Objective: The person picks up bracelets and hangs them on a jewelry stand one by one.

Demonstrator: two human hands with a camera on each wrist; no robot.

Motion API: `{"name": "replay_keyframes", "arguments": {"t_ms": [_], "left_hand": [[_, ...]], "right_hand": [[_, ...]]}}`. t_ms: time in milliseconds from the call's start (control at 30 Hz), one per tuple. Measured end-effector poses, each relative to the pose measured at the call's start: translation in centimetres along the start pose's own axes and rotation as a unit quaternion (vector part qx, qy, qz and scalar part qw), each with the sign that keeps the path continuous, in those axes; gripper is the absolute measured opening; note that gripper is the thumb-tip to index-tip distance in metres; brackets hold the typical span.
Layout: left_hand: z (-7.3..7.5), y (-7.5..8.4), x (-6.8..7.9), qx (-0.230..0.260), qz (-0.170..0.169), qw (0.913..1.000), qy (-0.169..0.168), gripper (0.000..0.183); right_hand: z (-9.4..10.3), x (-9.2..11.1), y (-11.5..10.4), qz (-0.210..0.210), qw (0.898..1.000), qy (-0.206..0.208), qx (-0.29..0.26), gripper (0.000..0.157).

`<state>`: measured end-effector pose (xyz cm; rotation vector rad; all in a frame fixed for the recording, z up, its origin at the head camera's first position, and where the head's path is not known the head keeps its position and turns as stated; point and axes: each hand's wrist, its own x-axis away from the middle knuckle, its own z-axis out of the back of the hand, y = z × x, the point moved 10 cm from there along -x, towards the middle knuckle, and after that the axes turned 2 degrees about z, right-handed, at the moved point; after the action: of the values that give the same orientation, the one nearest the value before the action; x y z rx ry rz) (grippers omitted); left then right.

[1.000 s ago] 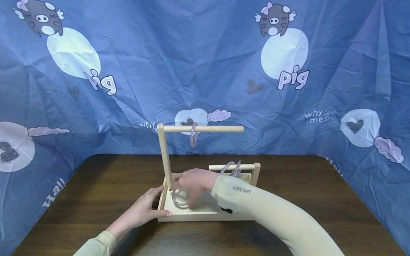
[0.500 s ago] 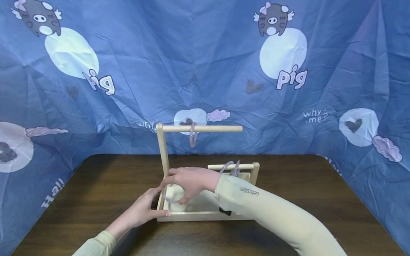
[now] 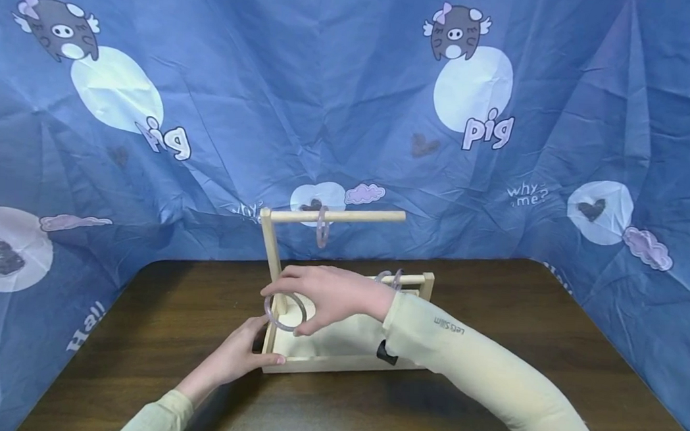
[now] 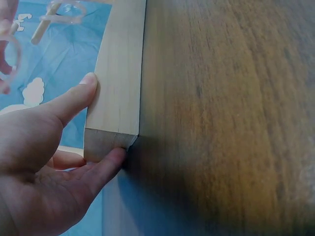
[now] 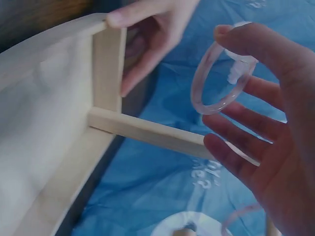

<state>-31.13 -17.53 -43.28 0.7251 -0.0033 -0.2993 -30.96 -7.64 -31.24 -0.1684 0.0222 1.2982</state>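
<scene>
A wooden bangle stand (image 3: 342, 365) with a shallow tray base sits on the table. My left hand (image 3: 234, 355) grips its left end, thumb on the front rim and fingers round the end board (image 4: 118, 69). Between thumb and fingertips, my right hand (image 3: 334, 297) holds a translucent pinkish bangle (image 5: 197, 91), raised over the tray's left end beside the tall post (image 3: 271, 247). More bangles (image 3: 322, 230) hang from the upper bar (image 3: 369, 215). Others (image 3: 398, 279) hang on the lower bar (image 3: 413, 280) at right, partly hidden by the right hand.
The dark wooden table (image 3: 493, 317) extends around the stand. Behind it hangs a blue printed cloth (image 3: 239, 103). Both bars have free ends that point toward each other's side, the upper one rightward, the lower one leftward.
My right hand has picked the bangle up off the tray floor and lifted it up and to the left, near the post. My left hand keeps its grip on the stand.
</scene>
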Motion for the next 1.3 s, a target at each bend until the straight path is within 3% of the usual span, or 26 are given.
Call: {"name": "replay_keyframes", "arguments": {"t_ms": [200, 667, 967, 1300], "left_hand": [[0.0, -0.3, 0.1, -0.018, 0.026, 0.9995, -0.007, 0.093], [-0.1, -0.5, 0.2, -0.011, 0.039, 0.9992, -0.007, 0.094], [-0.1, -0.4, 0.2, -0.009, 0.039, 0.9992, -0.008, 0.095], [-0.1, -0.4, 0.2, -0.008, 0.038, 0.9992, -0.006, 0.095]], "right_hand": [[3.3, 1.3, 0.8, -0.004, 0.998, 0.061, -0.021, 0.073], [9.1, 5.6, 2.7, -0.022, 0.985, 0.162, -0.048, 0.072], [13.0, 10.0, 5.2, -0.034, 0.963, 0.257, -0.075, 0.074], [14.4, 15.0, 10.3, -0.124, 0.934, 0.320, -0.100, 0.076]]}}
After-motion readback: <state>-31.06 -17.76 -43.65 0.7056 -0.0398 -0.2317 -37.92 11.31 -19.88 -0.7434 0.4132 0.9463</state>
